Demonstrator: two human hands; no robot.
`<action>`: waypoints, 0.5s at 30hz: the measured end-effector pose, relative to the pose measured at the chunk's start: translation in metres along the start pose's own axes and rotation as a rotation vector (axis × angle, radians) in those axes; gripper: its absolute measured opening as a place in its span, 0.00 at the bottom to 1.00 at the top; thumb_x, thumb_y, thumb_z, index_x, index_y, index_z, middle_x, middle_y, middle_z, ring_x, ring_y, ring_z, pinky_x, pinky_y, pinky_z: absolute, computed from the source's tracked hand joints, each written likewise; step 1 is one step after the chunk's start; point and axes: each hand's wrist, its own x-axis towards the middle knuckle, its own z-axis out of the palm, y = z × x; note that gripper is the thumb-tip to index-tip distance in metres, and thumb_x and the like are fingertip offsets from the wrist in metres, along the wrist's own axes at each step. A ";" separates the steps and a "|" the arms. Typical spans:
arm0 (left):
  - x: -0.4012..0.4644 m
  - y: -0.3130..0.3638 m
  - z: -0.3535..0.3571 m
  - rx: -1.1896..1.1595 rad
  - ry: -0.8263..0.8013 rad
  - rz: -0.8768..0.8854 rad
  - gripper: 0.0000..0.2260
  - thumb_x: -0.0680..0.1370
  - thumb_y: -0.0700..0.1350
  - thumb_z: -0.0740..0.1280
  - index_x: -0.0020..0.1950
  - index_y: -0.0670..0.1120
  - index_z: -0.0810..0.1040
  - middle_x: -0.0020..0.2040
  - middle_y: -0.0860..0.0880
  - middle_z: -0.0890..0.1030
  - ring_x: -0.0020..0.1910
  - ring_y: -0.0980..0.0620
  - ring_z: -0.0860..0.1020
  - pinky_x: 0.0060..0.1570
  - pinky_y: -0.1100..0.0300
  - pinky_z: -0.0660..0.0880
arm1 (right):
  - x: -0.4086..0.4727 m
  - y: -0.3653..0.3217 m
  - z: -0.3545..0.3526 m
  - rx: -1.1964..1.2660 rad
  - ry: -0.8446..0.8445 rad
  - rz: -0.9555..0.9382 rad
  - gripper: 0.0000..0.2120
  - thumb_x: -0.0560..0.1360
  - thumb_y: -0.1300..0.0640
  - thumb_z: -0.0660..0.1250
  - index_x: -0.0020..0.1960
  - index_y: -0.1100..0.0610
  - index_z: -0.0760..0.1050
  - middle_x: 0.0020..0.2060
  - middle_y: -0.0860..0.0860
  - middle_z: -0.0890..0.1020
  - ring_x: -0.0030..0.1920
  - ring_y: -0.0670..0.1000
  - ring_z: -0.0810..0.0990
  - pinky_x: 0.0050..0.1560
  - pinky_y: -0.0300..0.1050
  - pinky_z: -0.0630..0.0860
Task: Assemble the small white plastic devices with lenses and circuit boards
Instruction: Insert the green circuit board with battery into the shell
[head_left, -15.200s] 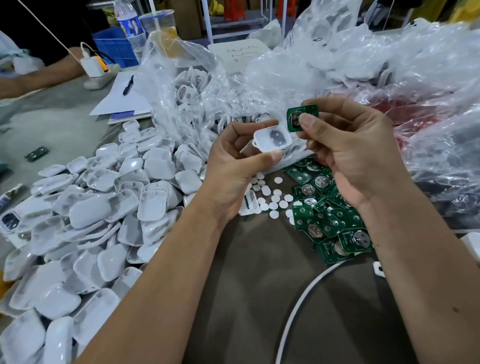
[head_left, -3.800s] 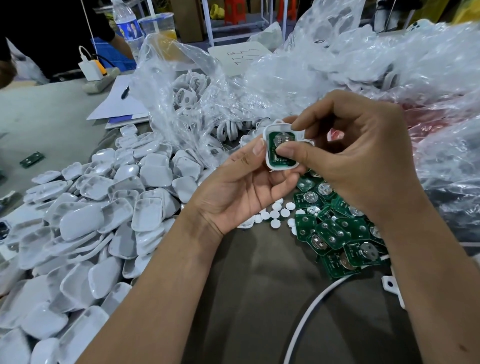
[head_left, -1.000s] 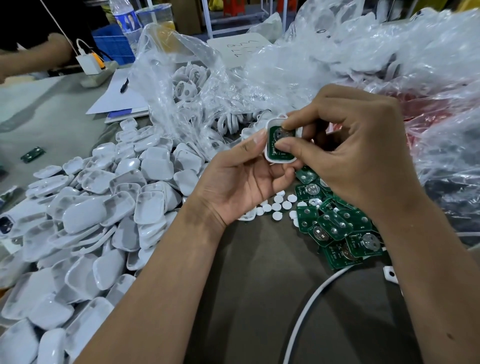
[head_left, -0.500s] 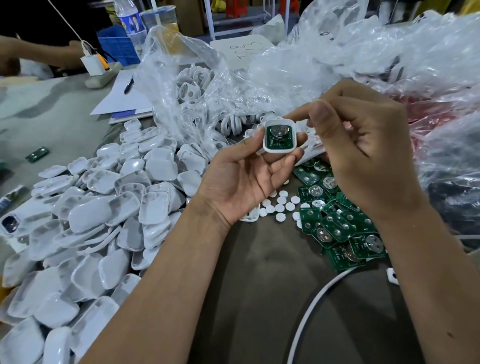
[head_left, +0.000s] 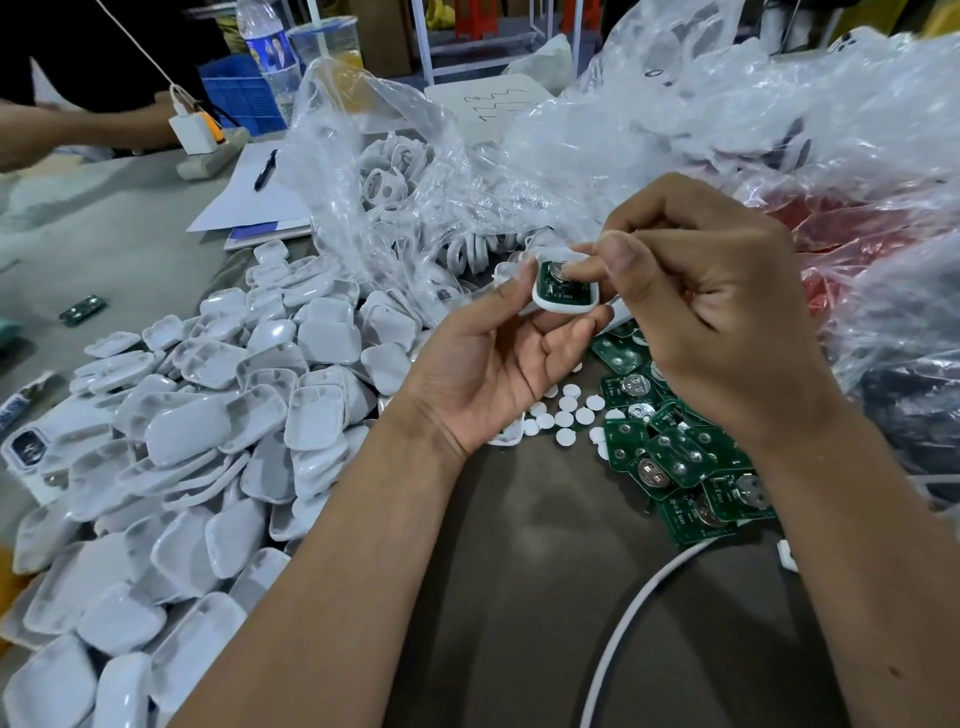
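While left hand (head_left: 488, 358) pinches shell (head_left: 563, 306), right hand (head_left: 722, 317) fingertip presses board (head_left: 558, 285), half hidden.

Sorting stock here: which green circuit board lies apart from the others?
The lone circuit board at far left on the grey table, beyond the white shells; the rest are piled under the right hand.

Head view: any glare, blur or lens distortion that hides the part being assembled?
Head view: white shell with green board stays sharp in the left hand; glare sits on the plastic bags; wide-angle bending shows at the frame edges.
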 end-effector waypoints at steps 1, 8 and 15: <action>0.000 0.000 0.000 0.007 -0.002 -0.004 0.13 0.75 0.46 0.67 0.47 0.39 0.87 0.46 0.40 0.86 0.45 0.46 0.87 0.45 0.62 0.83 | 0.000 0.001 0.000 0.001 0.001 -0.001 0.15 0.85 0.57 0.64 0.49 0.61 0.87 0.42 0.58 0.81 0.46 0.57 0.81 0.47 0.55 0.76; 0.000 -0.001 0.002 0.022 0.001 0.000 0.12 0.75 0.45 0.68 0.49 0.38 0.87 0.47 0.38 0.86 0.46 0.44 0.87 0.45 0.61 0.83 | 0.001 0.005 0.001 0.044 0.009 0.006 0.15 0.86 0.58 0.64 0.48 0.62 0.86 0.41 0.55 0.84 0.46 0.54 0.83 0.48 0.54 0.77; -0.001 0.006 0.003 -0.066 0.016 0.071 0.16 0.77 0.43 0.66 0.62 0.37 0.77 0.54 0.34 0.83 0.50 0.39 0.85 0.52 0.55 0.84 | 0.001 0.000 -0.001 0.159 0.027 0.103 0.14 0.86 0.55 0.63 0.58 0.62 0.82 0.48 0.51 0.86 0.41 0.37 0.81 0.42 0.31 0.73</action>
